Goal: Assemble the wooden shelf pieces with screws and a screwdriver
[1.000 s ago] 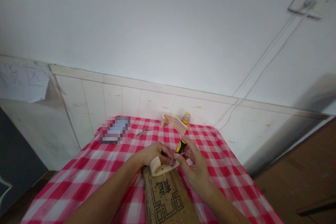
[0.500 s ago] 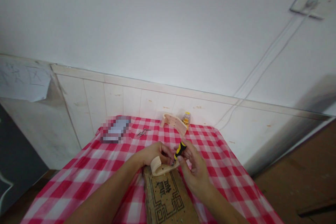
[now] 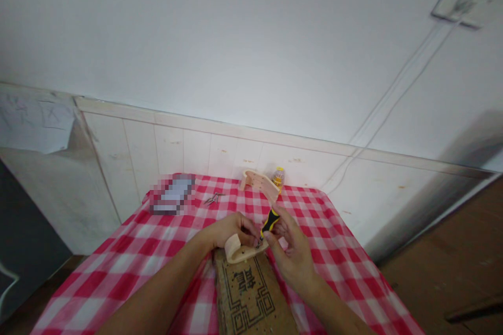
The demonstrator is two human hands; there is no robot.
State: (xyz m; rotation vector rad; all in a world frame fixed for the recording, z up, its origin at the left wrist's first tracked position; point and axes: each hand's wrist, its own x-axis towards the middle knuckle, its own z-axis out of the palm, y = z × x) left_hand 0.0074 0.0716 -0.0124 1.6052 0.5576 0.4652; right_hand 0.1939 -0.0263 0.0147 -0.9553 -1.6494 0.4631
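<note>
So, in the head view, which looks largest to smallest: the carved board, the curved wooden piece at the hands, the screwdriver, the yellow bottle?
1. carved board, though it is nearest the camera.
2. curved wooden piece, partly covered.
3. screwdriver and yellow bottle: they look alike, and the bottle stands farther away, so they are not ranked.

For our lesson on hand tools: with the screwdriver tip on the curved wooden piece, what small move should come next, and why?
Probably a turn of the screwdriver by the right hand, since its tip sits on the curved wooden piece that the left hand steadies on the carved board.
</note>
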